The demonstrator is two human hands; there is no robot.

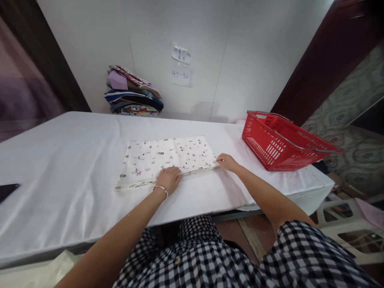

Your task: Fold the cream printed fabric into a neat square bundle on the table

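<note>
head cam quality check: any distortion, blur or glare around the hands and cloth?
Head view: wide-angle bending curves the table edges and the room's sides; centre sharp, with the left hand, right hand and printed cloth crisp; left margin smeared purple; soft even light, faint shadows, mild sheen on the white cover, no harsh glare.

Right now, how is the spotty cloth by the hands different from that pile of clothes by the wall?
The spotty cloth is one pale piece lying flat; the pile of clothes is many pieces stacked high. The cloth is white with small prints; the pile is dark blue, purple and patterned. The left hand and right hand touch the cloth's near edge; nobody touches the pile. Both rest on the white table.
</note>
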